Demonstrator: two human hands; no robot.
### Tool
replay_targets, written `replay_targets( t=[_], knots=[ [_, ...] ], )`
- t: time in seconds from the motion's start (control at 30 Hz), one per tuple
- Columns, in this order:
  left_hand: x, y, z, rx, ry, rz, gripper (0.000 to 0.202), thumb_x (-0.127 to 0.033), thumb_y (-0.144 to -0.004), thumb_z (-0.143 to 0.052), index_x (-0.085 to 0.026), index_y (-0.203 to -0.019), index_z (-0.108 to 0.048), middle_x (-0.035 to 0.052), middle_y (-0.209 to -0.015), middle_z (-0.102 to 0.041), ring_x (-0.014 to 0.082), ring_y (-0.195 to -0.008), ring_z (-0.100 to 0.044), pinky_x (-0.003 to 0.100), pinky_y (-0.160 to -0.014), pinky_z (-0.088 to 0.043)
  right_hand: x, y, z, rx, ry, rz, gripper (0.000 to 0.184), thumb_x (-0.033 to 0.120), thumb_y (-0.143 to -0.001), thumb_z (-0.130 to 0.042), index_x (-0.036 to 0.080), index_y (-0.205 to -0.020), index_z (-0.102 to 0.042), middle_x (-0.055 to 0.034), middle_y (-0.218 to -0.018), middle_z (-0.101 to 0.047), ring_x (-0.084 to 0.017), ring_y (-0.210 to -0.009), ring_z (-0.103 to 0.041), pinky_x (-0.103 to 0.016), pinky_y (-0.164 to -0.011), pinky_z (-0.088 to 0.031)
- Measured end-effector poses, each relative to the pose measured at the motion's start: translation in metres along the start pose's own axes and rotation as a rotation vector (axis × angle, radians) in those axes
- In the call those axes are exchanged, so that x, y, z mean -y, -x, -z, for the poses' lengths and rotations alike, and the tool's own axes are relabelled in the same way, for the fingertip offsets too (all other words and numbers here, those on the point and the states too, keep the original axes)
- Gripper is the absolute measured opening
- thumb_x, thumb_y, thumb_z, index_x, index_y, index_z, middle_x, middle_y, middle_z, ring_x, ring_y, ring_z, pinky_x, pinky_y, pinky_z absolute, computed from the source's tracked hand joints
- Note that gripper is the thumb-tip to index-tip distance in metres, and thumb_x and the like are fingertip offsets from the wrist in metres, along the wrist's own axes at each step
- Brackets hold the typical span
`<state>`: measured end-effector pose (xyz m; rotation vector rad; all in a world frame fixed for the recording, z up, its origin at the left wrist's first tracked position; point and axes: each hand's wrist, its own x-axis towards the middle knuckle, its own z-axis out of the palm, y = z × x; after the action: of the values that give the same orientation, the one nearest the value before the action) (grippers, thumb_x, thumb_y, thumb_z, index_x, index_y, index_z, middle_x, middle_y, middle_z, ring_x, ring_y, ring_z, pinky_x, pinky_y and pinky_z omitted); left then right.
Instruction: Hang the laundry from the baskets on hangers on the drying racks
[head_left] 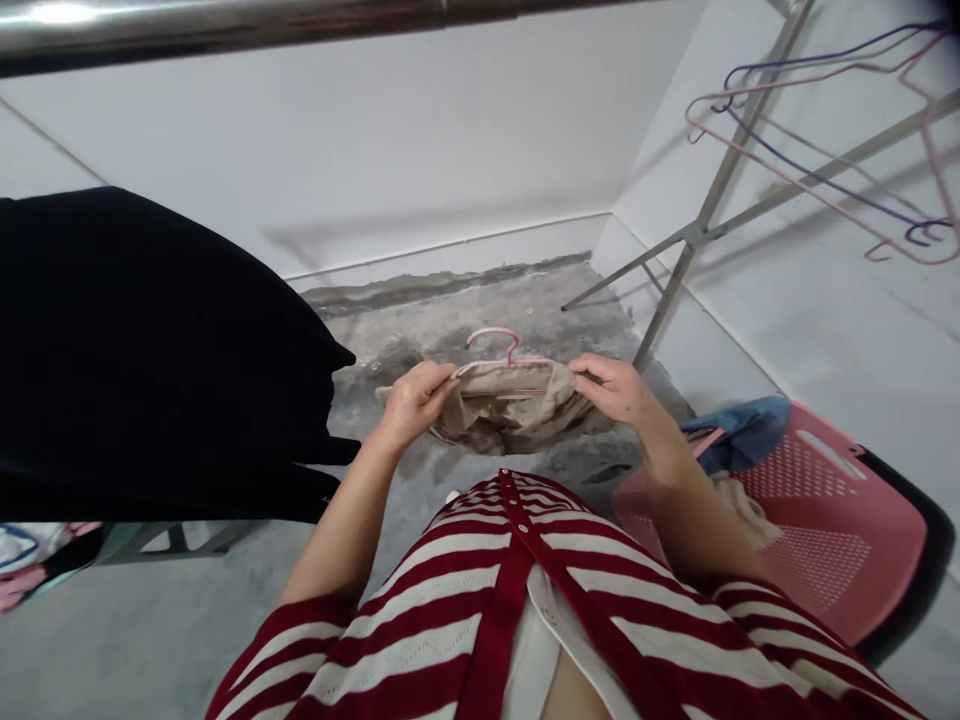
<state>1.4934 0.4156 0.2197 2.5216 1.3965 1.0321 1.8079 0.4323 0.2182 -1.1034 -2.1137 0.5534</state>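
In front of my body a beige garment (pixel 517 425) hangs on a pink hanger (pixel 512 345), whose hook points up and curves left. My left hand (pixel 414 400) pinches the garment's left shoulder, with the hanger's arm at the fingertips. On the other side my right hand (pixel 611 385) grips the right shoulder between thumb and fingers. The garment's neck opening gapes between the two hands, and its lower part is hidden from above.
A metal rail (pixel 225 25) crosses the top. Dark clothing (pixel 150 370) hangs at the left. Several wire hangers (pixel 817 170) hang from a metal rack (pixel 697 235) at the right. Below stands a pink laundry basket (pixel 892 530) with blue cloth (pixel 750 432) in it.
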Motion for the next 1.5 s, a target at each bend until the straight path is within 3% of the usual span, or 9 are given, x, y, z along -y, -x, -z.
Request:
replay_targets(
  t=[0.23,0.33,0.43,0.57,0.8,0.97,1.07,1.27,1.5],
  knots=[
    [-0.001,0.003,0.001,-0.006,-0.016,-0.042,0.027,-0.034,-0.091,-0.044,-0.018,-0.101,-0.065,0.0059,-0.082,-0.067,0.0163,-0.079,-0.061,0.028,-0.072,-0.047,0.012,-0.001,0.0,-0.01,0.068,0.063,0.018,0.02,-0.083,-0.045,0.02,-0.09,-0.062,-0.005,-0.088,-0.066,-0.018,-0.083,-0.061,-0.028,-0.074,-0.044],
    [0.005,0.006,0.014,0.038,-0.068,-0.004,0.028,-0.036,-0.089,-0.048,-0.02,-0.105,-0.065,0.0059,-0.089,-0.069,0.0172,-0.084,-0.062,0.03,-0.08,-0.046,0.01,0.0,0.007,-0.076,0.02,0.006,0.017,0.022,-0.083,-0.048,0.02,-0.089,-0.063,-0.0042,-0.085,-0.067,-0.017,-0.08,-0.061,-0.027,-0.073,-0.045],
    [0.014,0.012,0.03,0.021,-0.082,0.102,0.034,-0.041,-0.086,-0.052,-0.019,-0.109,-0.063,0.0068,-0.092,-0.068,0.0181,-0.085,-0.062,0.03,-0.077,-0.047,0.006,0.0,0.011,-0.164,-0.06,-0.085,0.017,0.027,-0.082,-0.051,0.019,-0.088,-0.065,-0.0039,-0.083,-0.069,-0.018,-0.078,-0.062,-0.028,-0.072,-0.046],
    [0.022,0.016,0.047,-0.035,-0.066,0.15,0.029,-0.038,-0.087,-0.05,-0.018,-0.099,-0.067,0.0049,-0.084,-0.066,0.0163,-0.08,-0.061,0.026,-0.071,-0.047,0.003,-0.008,0.004,-0.142,-0.158,-0.13,0.019,0.03,-0.08,-0.055,0.018,-0.09,-0.067,-0.0031,-0.084,-0.07,-0.018,-0.079,-0.062,-0.028,-0.073,-0.046],
    [0.041,0.008,0.074,-0.21,-0.156,0.08,0.032,-0.041,-0.087,-0.051,-0.013,-0.088,-0.068,0.0033,-0.074,-0.062,0.0158,-0.076,-0.056,0.03,-0.072,-0.046,0.013,-0.047,0.014,0.326,-0.17,-0.114,0.019,0.033,-0.078,-0.057,0.016,-0.081,-0.065,-0.0013,-0.074,-0.066,-0.014,-0.067,-0.057,-0.023,-0.061,-0.042],
    [0.073,0.019,0.082,-0.389,-0.111,0.16,0.03,-0.044,-0.088,-0.05,-0.02,-0.088,-0.066,0.0027,-0.075,-0.062,0.0145,-0.078,-0.055,0.033,-0.075,-0.046,0.037,-0.075,0.023,0.672,-0.314,-0.184,0.032,0.046,-0.075,-0.062,0.014,-0.076,-0.059,0.0,-0.064,-0.06,-0.01,-0.056,-0.052,-0.02,-0.052,-0.038],
    [0.093,0.033,0.083,-0.424,-0.059,0.267,0.029,-0.046,-0.089,-0.049,-0.022,-0.093,-0.065,0.0017,-0.084,-0.064,0.0143,-0.085,-0.056,0.035,-0.08,-0.046,0.056,-0.087,0.014,0.601,-0.393,-0.238,0.035,0.05,-0.076,-0.061,0.015,-0.081,-0.06,-0.0016,-0.069,-0.064,-0.012,-0.059,-0.056,-0.022,-0.054,-0.042],
    [0.127,0.08,0.074,-0.623,-0.145,0.492,0.041,-0.037,-0.087,-0.055,-0.013,-0.12,-0.054,0.0088,-0.123,-0.054,0.0178,-0.117,-0.047,0.04,-0.097,-0.042,0.091,-0.114,-0.009,0.449,-0.33,-0.157,0.03,0.045,-0.076,-0.063,0.015,-0.077,-0.063,-0.0003,-0.064,-0.061,-0.011,-0.056,-0.053,-0.02,-0.051,-0.038],
    [0.134,0.147,0.027,-0.363,0.058,0.788,0.033,-0.033,-0.081,-0.055,-0.014,-0.106,-0.063,0.0116,-0.109,-0.059,0.0212,-0.098,-0.058,0.034,-0.079,-0.05,0.126,-0.137,-0.043,0.305,-0.754,-0.264,0.026,0.036,-0.064,-0.073,0.016,-0.069,-0.056,0.0025,-0.06,-0.058,-0.009,-0.051,-0.051,-0.021,-0.051,-0.04]
  ],
)
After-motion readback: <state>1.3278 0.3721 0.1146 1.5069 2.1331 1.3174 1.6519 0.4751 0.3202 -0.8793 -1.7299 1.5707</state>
